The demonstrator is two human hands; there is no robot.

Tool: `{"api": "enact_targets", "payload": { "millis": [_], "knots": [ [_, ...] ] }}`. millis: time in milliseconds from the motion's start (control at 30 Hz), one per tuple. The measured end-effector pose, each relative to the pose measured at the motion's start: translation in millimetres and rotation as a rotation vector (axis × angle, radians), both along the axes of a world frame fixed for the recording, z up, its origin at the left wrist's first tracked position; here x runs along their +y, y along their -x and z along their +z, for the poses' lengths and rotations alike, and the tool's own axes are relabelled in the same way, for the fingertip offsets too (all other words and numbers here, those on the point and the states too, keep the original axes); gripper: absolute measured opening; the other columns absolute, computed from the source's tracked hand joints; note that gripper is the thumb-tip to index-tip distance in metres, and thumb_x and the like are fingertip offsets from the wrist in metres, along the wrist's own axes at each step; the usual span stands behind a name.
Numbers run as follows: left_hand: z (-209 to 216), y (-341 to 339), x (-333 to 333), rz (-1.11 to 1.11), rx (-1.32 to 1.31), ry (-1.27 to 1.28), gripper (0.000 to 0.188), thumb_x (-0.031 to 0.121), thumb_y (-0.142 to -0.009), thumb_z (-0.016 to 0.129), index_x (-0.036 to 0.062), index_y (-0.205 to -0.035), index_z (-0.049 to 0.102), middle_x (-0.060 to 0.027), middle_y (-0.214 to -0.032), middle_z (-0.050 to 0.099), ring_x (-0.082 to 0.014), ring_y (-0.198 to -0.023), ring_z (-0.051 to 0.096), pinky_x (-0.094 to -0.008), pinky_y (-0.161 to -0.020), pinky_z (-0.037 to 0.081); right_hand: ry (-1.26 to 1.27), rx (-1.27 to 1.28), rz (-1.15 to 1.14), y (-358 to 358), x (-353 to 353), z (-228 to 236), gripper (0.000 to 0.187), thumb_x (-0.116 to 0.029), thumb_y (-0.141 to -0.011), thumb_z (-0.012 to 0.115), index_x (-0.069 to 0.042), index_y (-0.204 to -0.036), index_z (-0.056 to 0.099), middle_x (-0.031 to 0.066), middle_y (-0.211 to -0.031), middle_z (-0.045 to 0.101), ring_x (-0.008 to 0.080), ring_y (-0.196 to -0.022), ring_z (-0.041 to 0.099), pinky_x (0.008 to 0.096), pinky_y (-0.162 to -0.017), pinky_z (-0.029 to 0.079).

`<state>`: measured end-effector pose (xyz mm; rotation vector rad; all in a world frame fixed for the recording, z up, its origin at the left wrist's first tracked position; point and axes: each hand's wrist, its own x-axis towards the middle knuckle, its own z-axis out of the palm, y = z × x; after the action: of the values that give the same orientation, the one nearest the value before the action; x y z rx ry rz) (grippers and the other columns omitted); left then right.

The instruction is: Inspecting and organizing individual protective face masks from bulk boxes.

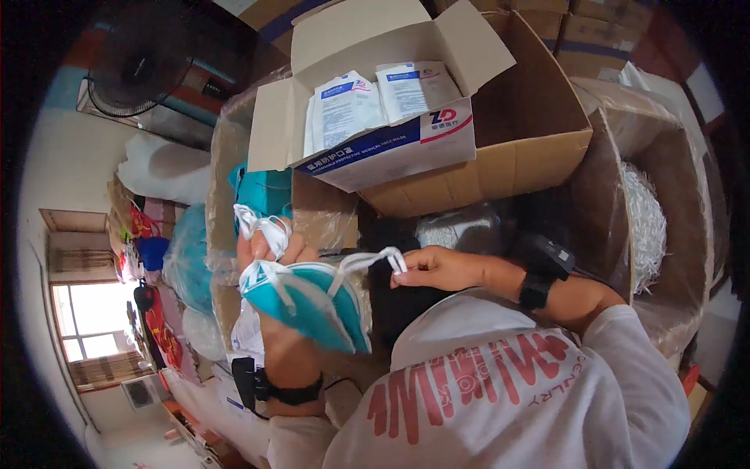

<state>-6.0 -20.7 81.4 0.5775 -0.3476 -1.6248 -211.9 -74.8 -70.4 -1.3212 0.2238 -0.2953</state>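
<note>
Before my chest hangs a teal face mask (301,305) with white edges and white straps. My left hand (277,244) is closed at the mask's upper left, with bunched white straps looped over its fingers. Extended to the right, one white strap (363,258) reaches my right hand (437,268), which pinches its end between thumb and fingertips. Behind my left hand, more teal masks (262,191) lie in a carton. The mask's lower part is slightly blurred and covers some of my left forearm.
An open white box (406,148) holding white packets (348,109) rests on a brown carton (500,168) ahead. At the right, a plastic-lined carton (609,195) contains a heap of white straps (644,227). A black fan (141,66) stands at the far left.
</note>
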Motion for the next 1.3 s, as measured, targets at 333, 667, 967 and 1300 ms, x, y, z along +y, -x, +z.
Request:
{"api": "enact_targets", "payload": {
  "millis": [333, 667, 967, 1300],
  "knots": [
    [-69, 42, 16, -0.161, -1.516, 0.104, 0.033, 0.014, -0.078, 0.061, 0.0008, -0.108, 0.056, -0.0103, -0.102, 0.058, -0.0170, -0.092, 0.055, -0.0293, -0.079, 0.042, 0.115, 0.137, 0.214, 20, -24, 48, 0.016, -0.013, -0.084, 0.048, -0.003, -0.093, 0.056, 0.0020, -0.079, 0.054, 0.0088, -0.073, 0.047, 0.0253, -0.065, 0.040],
    [-98, 59, 21, -0.444, -1.195, -0.002, 0.028, 0.023, -0.087, 0.051, 0.0011, -0.105, 0.053, -0.0127, -0.081, 0.063, -0.0202, -0.074, 0.060, -0.0286, -0.066, 0.045, 0.195, 0.315, 0.235, 25, -26, 61, 0.026, -0.025, -0.087, 0.052, 0.001, -0.089, 0.056, 0.0052, -0.073, 0.056, 0.0092, -0.069, 0.048, 0.0269, -0.063, 0.041],
    [-99, 35, 31, -0.431, -1.320, -0.116, 0.030, 0.030, -0.088, 0.049, 0.0010, -0.090, 0.058, -0.0074, -0.067, 0.056, -0.0142, -0.060, 0.050, -0.0278, -0.057, 0.041, 0.426, 0.387, 0.099, 29, -25, 61, 0.024, -0.026, -0.084, 0.055, -0.002, -0.085, 0.057, 0.0071, -0.070, 0.057, 0.0150, -0.066, 0.052, 0.0304, -0.061, 0.042],
    [-110, 36, 45, -0.201, -1.059, -0.242, 0.030, 0.026, -0.085, 0.056, 0.0011, -0.101, 0.056, 0.0005, -0.080, 0.056, -0.0053, -0.070, 0.047, -0.0216, -0.060, 0.040, 0.043, 0.335, 0.020, 26, -10, 42, 0.017, -0.019, -0.083, 0.058, -0.002, -0.087, 0.054, 0.0041, -0.073, 0.054, 0.0104, -0.070, 0.048, 0.0267, -0.062, 0.040]
  ]
}}
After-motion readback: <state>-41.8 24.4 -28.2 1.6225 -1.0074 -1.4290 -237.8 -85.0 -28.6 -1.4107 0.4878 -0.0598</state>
